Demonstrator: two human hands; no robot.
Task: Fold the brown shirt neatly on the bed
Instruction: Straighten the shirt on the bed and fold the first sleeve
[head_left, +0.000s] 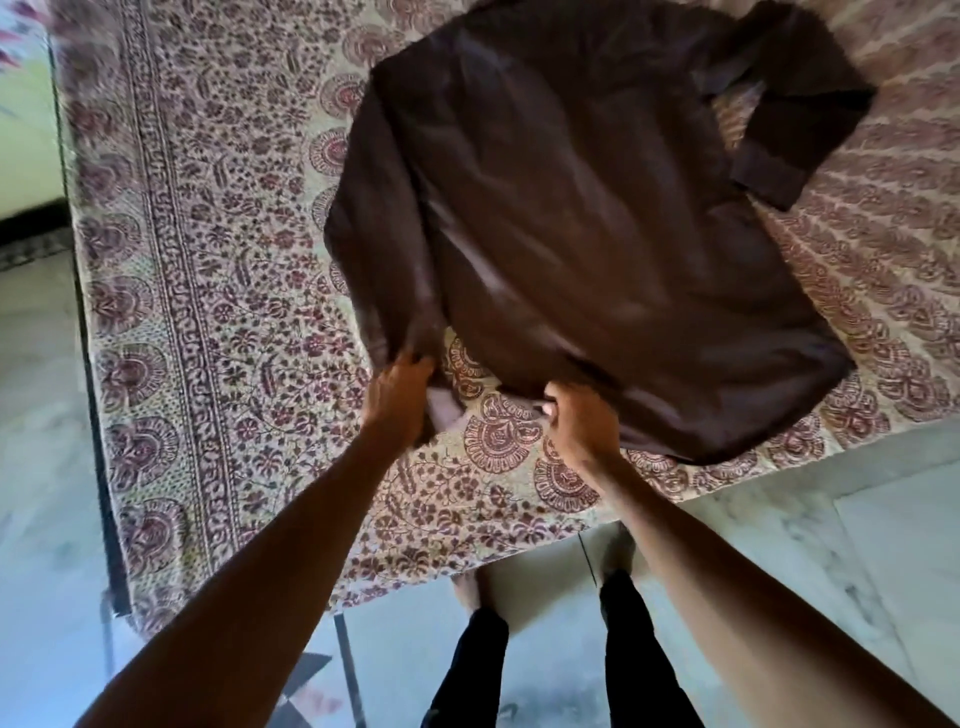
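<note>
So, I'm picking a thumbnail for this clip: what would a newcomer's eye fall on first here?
The dark brown shirt spread across the middle of the floral-patterned bedcover draws the eye first. At its near edge, the left hand and right hand each grip the fabric. One sleeve lies bent at the upper right.

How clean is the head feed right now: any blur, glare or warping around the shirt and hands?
Head view: motion blur softens the brown shirt and left hand; the right hand is slightly sharper; pale sheen streaks cross the shirt; wide-angle distortion bows the bedsheet edges; the top-left corner is overexposed.
</note>
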